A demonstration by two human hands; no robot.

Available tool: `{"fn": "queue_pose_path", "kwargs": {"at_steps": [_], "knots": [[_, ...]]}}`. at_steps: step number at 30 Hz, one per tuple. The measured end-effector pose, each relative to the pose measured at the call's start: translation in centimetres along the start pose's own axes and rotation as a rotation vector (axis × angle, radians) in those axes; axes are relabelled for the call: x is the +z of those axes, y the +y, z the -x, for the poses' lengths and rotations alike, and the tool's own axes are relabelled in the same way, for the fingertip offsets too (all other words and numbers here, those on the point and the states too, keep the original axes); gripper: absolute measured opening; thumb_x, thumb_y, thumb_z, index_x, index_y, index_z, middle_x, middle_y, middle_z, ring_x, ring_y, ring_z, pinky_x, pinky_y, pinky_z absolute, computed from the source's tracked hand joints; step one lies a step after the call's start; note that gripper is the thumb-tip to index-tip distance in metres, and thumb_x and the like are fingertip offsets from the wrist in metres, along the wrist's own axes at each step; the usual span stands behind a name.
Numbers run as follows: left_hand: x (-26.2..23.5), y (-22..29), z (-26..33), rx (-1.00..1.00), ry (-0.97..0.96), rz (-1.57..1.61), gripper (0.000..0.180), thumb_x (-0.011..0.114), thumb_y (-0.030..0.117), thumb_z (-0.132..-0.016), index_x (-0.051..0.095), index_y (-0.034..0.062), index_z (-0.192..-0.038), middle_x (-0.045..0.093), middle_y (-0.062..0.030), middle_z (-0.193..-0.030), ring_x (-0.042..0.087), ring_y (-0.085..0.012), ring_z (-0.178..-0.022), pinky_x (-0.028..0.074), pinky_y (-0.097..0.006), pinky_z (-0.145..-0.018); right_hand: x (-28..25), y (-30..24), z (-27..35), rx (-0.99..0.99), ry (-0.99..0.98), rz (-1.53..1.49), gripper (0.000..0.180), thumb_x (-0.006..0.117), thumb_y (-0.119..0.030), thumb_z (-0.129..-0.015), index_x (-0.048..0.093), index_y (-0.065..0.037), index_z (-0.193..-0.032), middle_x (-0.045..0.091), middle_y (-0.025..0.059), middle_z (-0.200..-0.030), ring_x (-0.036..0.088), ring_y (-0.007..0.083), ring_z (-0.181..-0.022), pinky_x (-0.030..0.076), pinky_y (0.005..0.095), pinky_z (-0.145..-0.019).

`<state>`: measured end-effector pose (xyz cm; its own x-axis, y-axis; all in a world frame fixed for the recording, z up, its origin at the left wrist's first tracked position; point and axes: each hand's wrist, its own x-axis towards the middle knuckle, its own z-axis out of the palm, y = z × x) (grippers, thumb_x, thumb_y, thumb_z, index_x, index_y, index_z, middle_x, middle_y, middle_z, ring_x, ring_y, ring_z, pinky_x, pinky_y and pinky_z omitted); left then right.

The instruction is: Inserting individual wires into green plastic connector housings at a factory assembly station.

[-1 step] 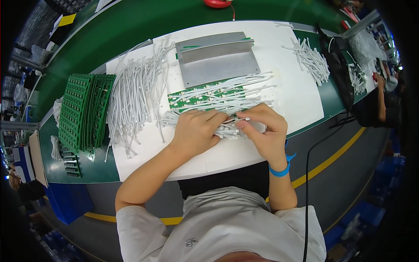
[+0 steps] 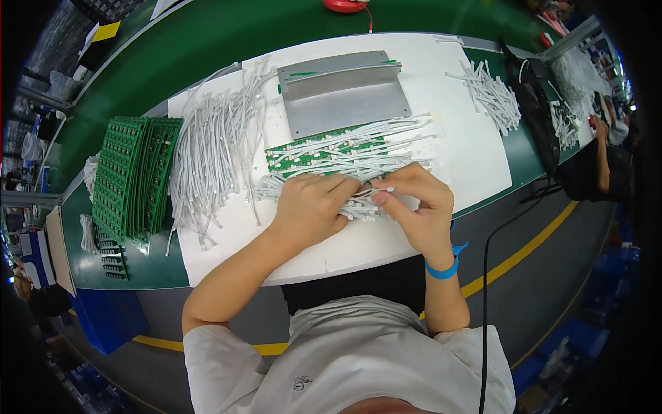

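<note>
My right hand (image 2: pixel 422 207), closed in a pinch of thumb and forefinger, holds a white cable (image 2: pixel 383 189) with a small connector end poking out past the fingers. Close beside it, my left hand (image 2: pixel 309 208) is closed with its fingers curled down at the same cable; the exact grip is hidden under the fingers. Both hands rest over the near edge of a green circuit board panel (image 2: pixel 279 160). White cables (image 2: pixel 345 164) lie across that panel, and more loose ends stick out below my fingers.
A bent grey metal plate (image 2: pixel 345 103) stands behind the panel. Left of it lies a large heap of white cables (image 2: pixel 210 152), then a stack of green circuit boards (image 2: pixel 124 179). A smaller cable pile (image 2: pixel 493 96) sits at right. A black cord (image 2: pixel 485 276) hangs beside the table.
</note>
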<state>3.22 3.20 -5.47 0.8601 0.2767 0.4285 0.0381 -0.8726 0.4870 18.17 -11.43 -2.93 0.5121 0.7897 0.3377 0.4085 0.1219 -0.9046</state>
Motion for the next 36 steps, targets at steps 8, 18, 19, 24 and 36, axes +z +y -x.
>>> {"fn": "queue_pose_path", "kwargs": {"at_steps": [8,18,19,24,36], "knots": [[0.0,0.3,-0.1,0.025,-0.044,0.060,0.044,0.072,0.000,-0.057,0.071,0.0093,-0.100,0.068,-0.0048,-0.079,0.066,-0.0272,-0.067,0.050,-0.038,-0.058,-0.1,-0.7,0.1,-0.157,0.149,-0.385,0.011,0.064,0.004,-0.091,0.059,0.002,-0.101,0.067,0.0111,-0.089,0.068,0.0274,-0.094,0.053,0.0380,-0.090],[-0.2,0.4,0.0,-0.012,-0.104,-0.140,0.054,0.078,0.007,-0.057,0.071,0.0115,-0.111,0.068,-0.0040,-0.081,0.067,-0.0246,-0.068,0.051,-0.037,-0.059,-4.2,-1.5,-1.9,0.343,0.057,-0.175,0.008,0.062,-0.008,-0.101,0.061,-0.001,-0.105,0.060,0.0006,-0.079,0.055,0.0069,-0.070,0.046,0.0238,-0.061],[-0.2,0.4,0.0,-0.016,-0.070,-0.138,0.053,0.078,0.008,-0.058,0.072,0.0123,-0.111,0.068,-0.0034,-0.080,0.067,-0.0242,-0.067,0.050,-0.037,-0.058,-4.0,-0.6,-1.8,0.326,-0.035,-0.031,0.010,0.067,-0.008,-0.098,0.069,0.000,-0.103,0.067,0.0022,-0.081,0.056,0.0059,-0.068,0.045,0.0222,-0.060],[0.2,0.2,0.0,-0.021,-0.021,-0.136,0.051,0.082,0.011,-0.060,0.072,0.0137,-0.110,0.066,-0.0023,-0.077,0.067,-0.0235,-0.065,0.050,-0.036,-0.058,-2.8,-0.4,-2.2,0.273,-0.166,0.211,0.009,0.072,-0.011,-0.093,0.079,-0.005,-0.096,0.075,0.0099,-0.085,0.065,0.0157,-0.066,0.050,0.0261,-0.061],[0.2,0.0,0.2,-0.034,-0.022,-0.097,0.051,0.075,0.000,-0.055,0.073,0.0095,-0.105,0.065,-0.0041,-0.076,0.065,-0.0253,-0.065,0.051,-0.037,-0.058,-1.2,0.1,-4.3,0.239,-0.307,0.491,0.012,0.076,-0.017,-0.081,0.079,-0.006,-0.085,0.071,0.0121,-0.074,0.067,0.0268,-0.063,0.052,0.0364,-0.059]]}}
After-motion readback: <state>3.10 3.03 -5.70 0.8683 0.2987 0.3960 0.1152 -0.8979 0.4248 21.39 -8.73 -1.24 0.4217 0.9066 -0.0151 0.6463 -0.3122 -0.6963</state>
